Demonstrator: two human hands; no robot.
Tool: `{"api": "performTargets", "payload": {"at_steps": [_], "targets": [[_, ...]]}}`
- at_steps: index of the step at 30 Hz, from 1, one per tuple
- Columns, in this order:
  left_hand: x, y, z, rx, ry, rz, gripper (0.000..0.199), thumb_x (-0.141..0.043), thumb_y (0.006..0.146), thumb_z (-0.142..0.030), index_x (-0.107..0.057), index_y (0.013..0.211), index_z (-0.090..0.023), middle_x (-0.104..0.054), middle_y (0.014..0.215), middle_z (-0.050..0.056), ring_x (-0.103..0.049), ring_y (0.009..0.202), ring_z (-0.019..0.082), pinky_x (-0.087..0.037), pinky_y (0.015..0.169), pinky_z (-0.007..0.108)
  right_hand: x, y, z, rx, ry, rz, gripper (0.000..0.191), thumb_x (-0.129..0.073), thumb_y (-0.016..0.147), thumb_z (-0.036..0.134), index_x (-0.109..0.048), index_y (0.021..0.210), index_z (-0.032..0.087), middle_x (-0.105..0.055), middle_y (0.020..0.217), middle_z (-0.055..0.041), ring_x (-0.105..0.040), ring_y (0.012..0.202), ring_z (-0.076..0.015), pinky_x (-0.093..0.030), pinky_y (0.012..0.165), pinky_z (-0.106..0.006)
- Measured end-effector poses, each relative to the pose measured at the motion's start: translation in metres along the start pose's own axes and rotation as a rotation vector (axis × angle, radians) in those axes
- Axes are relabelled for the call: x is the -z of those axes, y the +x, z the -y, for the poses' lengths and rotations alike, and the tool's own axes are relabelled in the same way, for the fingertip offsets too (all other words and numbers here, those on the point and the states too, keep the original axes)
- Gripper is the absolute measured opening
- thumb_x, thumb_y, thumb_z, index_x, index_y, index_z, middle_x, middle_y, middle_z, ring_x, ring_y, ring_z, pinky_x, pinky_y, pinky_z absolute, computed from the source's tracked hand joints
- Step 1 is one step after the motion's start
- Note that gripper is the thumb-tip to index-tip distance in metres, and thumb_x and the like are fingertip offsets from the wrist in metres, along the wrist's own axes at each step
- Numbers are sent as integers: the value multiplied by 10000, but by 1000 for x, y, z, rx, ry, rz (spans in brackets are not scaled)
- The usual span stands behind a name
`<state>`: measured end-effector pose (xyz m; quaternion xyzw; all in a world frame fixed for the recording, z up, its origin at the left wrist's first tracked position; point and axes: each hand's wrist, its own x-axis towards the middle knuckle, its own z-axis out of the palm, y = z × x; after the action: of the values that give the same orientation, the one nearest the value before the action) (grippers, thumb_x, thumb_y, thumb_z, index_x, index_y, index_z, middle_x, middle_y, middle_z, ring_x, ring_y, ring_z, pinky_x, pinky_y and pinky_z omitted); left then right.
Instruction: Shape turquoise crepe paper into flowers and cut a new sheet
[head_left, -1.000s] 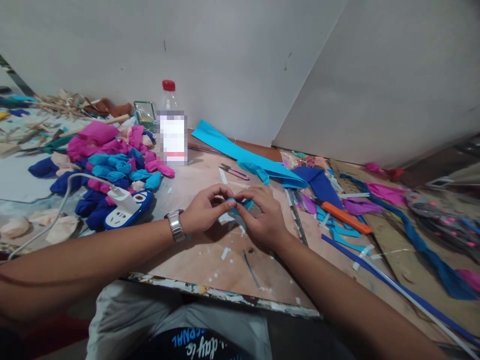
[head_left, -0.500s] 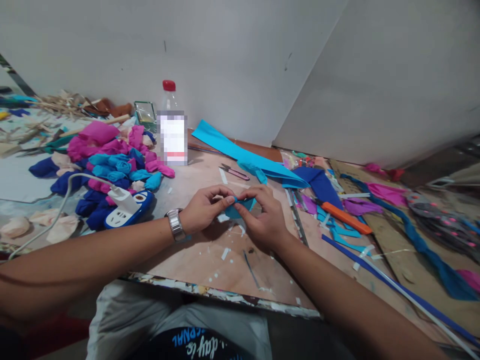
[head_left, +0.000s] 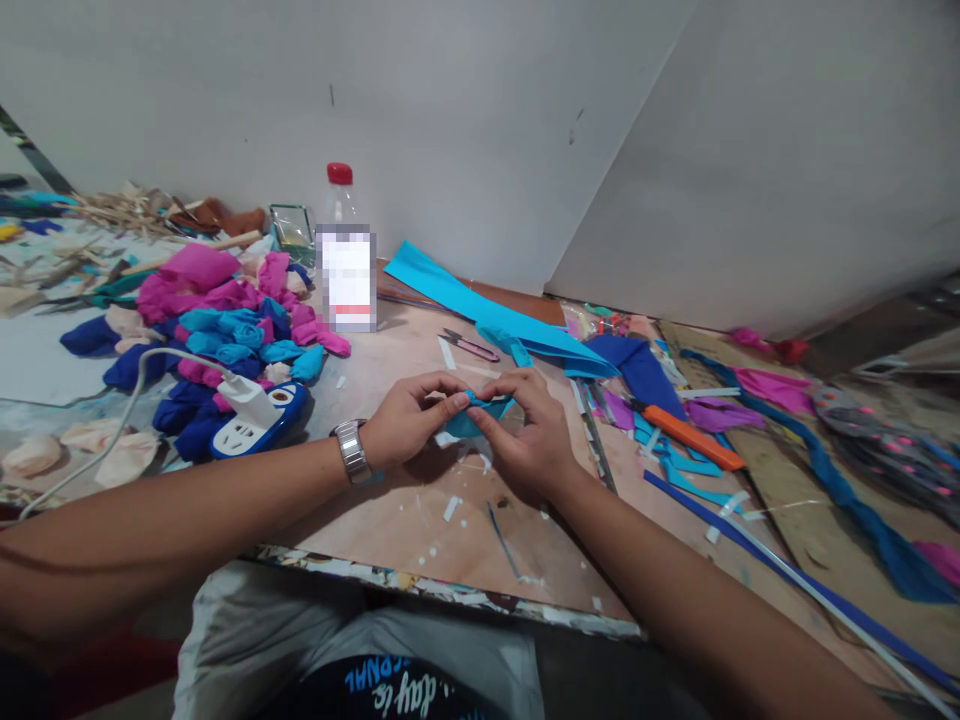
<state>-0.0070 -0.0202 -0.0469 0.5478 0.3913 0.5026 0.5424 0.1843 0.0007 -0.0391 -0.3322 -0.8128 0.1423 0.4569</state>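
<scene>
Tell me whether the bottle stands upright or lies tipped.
Upright: the bottle has its red cap at the top and its base on the table.

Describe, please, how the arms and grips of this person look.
A silver-coloured metal link band, like a watch strap, circles the left wrist; the right wrist shows nothing worn. The left forearm and right forearm show no sleeves. The left grip and right grip wear no gloves.

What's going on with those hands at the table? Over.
Left hand, right hand: pinching blue piece between them. Pink snips beyond, out of the way.
</scene>
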Motion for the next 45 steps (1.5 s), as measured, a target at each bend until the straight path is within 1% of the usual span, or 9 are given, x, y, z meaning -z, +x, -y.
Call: {"api": "performTargets", "payload": {"at_steps": [5,12,14,19,23,28,37,42,45], "targets": [[0,0,-2,-6,15,-9,406,-745,821,-544,-697,928,-155,-656,723,5,-585,613,102,-479,551,227,0,1,1,10,2,-1,73,-709,893,272,-649,923,243,-683,911,-34,-618,954,-245,-484,880,-437],[1,0,0,-20,71,-5,372,-721,850,-519,-724,905,-151,-698,798,38,-615,689,126,-497,602,244,0,2,0,22,-5,12,90,-724,877,230,-635,870,244,-690,876,-18,-614,947,-240,-472,901,-437],[1,0,0,-25,71,7,369,-715,857,-515,-734,912,-150,-719,841,55,-635,735,140,-515,638,256,0,2,0,20,-2,4,95,-730,872,230,-639,893,247,-691,890,-18,-621,951,-238,-477,906,-437],[1,1,2,-59,63,25,369,-715,860,-509,-745,940,-150,-752,935,79,-673,857,174,-547,789,311,0,3,1,70,2,39,195,-691,905,220,-677,1093,271,-682,1009,-39,-635,1001,-234,-485,938,-446],[-1,0,7,-34,39,23,378,-743,838,-497,-733,979,-146,-745,921,73,-673,830,173,-551,787,319,0,3,2,76,11,52,143,-655,922,216,-679,1054,264,-664,1021,-48,-627,1027,-242,-481,941,-450],[-1,-1,11,-76,69,86,305,-707,887,-420,-725,1057,-168,-744,1019,74,-671,923,177,-528,869,331,1,2,0,34,31,25,106,-629,933,232,-630,1038,252,-676,1010,-43,-618,995,-241,-479,905,-435],[-1,-1,8,-93,190,96,244,-663,910,-393,-713,914,-154,-711,872,45,-639,831,164,-509,820,313,1,1,-1,2,39,-29,99,-638,930,232,-650,1028,241,-688,996,-42,-626,977,-237,-475,887,-417],[-1,-2,9,-132,203,64,281,-655,917,-415,-695,1047,-169,-726,999,62,-663,899,180,-519,837,309,2,1,-1,-30,3,-27,98,-648,928,273,-649,1022,244,-694,998,-46,-629,968,-247,-482,886,-431],[0,-3,10,-152,243,30,288,-653,919,-421,-695,1038,-162,-727,982,63,-660,883,178,-517,813,294,2,1,-1,-29,-7,-28,92,-636,937,290,-641,1016,243,-685,983,-46,-626,964,-246,-486,880,-427]]}}
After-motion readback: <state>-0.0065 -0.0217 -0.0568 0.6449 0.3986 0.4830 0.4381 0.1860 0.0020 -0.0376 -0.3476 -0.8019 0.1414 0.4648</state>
